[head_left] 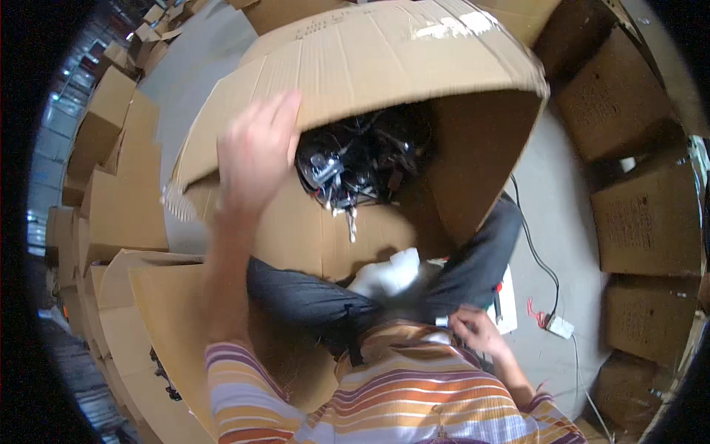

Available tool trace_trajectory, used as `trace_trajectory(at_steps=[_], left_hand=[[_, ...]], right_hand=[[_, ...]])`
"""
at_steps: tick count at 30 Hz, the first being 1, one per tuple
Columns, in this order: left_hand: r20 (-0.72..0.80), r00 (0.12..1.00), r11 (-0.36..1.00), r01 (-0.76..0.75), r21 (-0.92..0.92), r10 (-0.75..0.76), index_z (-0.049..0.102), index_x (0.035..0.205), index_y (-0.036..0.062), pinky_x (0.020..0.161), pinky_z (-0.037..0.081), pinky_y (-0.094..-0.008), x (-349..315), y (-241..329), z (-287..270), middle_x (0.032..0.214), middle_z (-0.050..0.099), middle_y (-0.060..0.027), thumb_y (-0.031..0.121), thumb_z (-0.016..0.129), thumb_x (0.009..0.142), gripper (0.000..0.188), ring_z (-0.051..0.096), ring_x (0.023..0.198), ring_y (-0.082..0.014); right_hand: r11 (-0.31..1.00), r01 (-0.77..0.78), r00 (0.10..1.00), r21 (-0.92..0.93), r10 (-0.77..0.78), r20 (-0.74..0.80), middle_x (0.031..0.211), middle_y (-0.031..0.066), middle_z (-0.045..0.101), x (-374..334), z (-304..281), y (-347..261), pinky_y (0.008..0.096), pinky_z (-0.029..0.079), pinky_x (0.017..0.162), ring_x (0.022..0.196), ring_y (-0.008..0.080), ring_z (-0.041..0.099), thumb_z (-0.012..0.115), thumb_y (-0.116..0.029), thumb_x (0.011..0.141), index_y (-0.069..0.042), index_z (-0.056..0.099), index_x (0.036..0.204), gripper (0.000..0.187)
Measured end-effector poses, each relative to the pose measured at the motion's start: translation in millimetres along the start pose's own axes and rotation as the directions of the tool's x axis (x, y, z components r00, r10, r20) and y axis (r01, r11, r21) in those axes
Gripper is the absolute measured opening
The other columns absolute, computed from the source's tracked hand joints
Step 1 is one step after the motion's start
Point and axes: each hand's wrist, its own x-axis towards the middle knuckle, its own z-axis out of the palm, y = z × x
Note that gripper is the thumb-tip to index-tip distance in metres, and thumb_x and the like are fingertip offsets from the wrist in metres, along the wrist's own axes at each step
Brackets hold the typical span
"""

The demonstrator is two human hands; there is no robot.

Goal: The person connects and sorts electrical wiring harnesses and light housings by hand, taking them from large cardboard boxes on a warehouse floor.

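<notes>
A large cardboard box (384, 55) lies tipped toward me, its opening facing my lap. My left hand (259, 137) grips the box's near upper edge, fingers on the outer face. In the shade inside is a heap of black cables (362, 159) with small silvery parts. My right hand (479, 329) is low by my lap, its fingers curled together. A small white piece (442, 322) shows at its fingertips, too small to name. A crumpled white bag or wrap (392, 274) rests between my legs, below the box opening.
An open carton (166, 296) stands at my left. Cardboard boxes line the right side (629, 222) and far left (122, 177). On the right floor, a black cord (543, 266) runs to a white power box (560, 326) with red wires. A white board (506, 307) lies beside my right leg.
</notes>
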Motion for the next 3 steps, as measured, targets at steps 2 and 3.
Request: trace_trajectory(at_steps=[2,3], left_hand=[[-0.009,0.998,0.997,0.059,-0.053,-0.059,0.052,0.099,0.0096,0.069,0.045,-0.0308,-8.1,-6.2,17.8,0.096,0.055,-0.0091,0.006,0.062,0.057,0.044,0.053,0.083,-0.0231],[0.052,0.991,0.990,0.129,-0.061,-0.126,0.053,0.101,0.0109,0.072,0.045,-0.0303,-5.6,-6.8,20.1,0.100,0.053,-0.0097,0.005,0.062,0.056,0.046,0.053,0.087,-0.0232]], right_hand=[[0.973,-0.230,0.971,0.015,0.228,0.076,0.074,0.0152,0.057,-0.5,2.9,17.3,0.0306,0.042,0.067,0.076,0.0237,0.056,0.051,-0.011,0.074,-0.001,0.058,0.078,0.012],[0.951,-0.308,0.939,0.011,0.302,0.162,0.080,0.0162,0.058,-3.0,4.3,25.6,0.0276,0.043,0.073,0.084,0.0229,0.057,0.052,-0.013,0.075,-0.003,0.059,0.082,0.014]])
